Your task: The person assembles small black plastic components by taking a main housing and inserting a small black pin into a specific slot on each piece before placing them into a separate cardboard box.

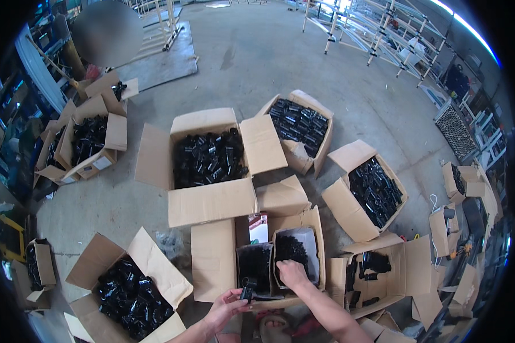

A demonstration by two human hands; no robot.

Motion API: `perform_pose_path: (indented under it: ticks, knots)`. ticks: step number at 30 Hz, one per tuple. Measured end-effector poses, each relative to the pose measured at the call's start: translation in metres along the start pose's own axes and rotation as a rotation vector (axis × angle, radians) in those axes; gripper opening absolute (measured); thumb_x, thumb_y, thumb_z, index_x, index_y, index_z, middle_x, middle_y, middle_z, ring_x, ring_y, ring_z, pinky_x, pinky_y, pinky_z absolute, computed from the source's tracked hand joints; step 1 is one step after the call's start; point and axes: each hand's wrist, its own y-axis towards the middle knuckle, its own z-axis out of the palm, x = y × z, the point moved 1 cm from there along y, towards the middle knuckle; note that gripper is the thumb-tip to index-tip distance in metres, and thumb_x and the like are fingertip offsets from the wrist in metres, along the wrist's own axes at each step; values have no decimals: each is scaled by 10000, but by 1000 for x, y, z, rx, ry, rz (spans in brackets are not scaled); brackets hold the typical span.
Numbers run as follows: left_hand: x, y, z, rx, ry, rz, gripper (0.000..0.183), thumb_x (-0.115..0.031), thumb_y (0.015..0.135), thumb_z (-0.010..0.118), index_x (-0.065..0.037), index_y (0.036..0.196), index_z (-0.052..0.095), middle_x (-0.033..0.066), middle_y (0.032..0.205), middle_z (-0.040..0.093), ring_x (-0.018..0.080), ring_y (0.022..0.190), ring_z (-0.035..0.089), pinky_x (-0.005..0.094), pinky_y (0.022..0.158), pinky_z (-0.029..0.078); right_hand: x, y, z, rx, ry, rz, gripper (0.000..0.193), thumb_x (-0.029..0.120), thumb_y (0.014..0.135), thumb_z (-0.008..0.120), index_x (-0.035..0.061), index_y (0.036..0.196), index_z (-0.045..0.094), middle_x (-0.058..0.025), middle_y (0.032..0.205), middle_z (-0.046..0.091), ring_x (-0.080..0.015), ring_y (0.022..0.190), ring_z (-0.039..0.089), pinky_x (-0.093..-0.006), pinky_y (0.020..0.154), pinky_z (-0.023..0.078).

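My left hand (228,307) grips a small black pipe-joint piece (246,292) between thumb and fingers, just over the near edge of an open cardboard box (214,260). Inside that box stand two lined compartments of tiny black parts. In the right one, my right hand (292,274) reaches down to the heap of small dark parts (292,250), too fine to name. Its fingers are bent and their tips are hidden. The left compartment of dark parts (254,264) lies beside it, with a red and white packet (258,228) behind.
Open cartons of shiny black fittings surround me: one ahead (209,157), one far right of it (300,123), one at right (375,188), one at lower left (134,297). A partly filled carton (389,283) stands close right. Pipe racks (377,28) stand farther back.
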Motion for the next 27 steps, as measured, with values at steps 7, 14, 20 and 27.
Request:
perform_pose_path:
  ticks: [7, 14, 20, 27]
  knots:
    - [4, 0, 8, -9, 17, -12, 300, 16, 958, 659, -79, 1227, 569, 120, 1192, 696, 233, 1103, 690, 367, 964, 564, -6, -6, -11, -126, 129, 79, 81, 80, 849, 667, 29, 906, 641, -178, 879, 683, -377, 850, 684, -482, 736, 560]
    - [-5, -1, 5, -83, 58, 32, 385, -72, 935, 724, -88, 1291, 581, 42, 1110, 698, 151, 997, 669, 307, 879, 535, 69, -4, -79, -405, 730, 131, 156, 60, 914, 702, 20, 1065, 701, -123, 881, 701, -259, 772, 699, -345, 710, 552]
    - [-5, 6, 26, -33, 62, 139, 420, -51, 918, 751, -66, 1297, 571, 33, 1079, 675, 113, 962, 635, 280, 827, 512, 108, -27, -74, -319, 816, 144, 142, 56, 890, 754, -2, 1016, 724, -136, 913, 727, -226, 770, 703, -317, 691, 546]
    - [-10, 4, 28, -121, 161, 244, 446, -26, 903, 755, -51, 1306, 564, 27, 1078, 661, 103, 970, 607, 277, 830, 511, 117, -34, -57, -326, 796, 140, 132, 62, 900, 753, 5, 1018, 735, -135, 914, 756, -234, 788, 745, -321, 678, 562]
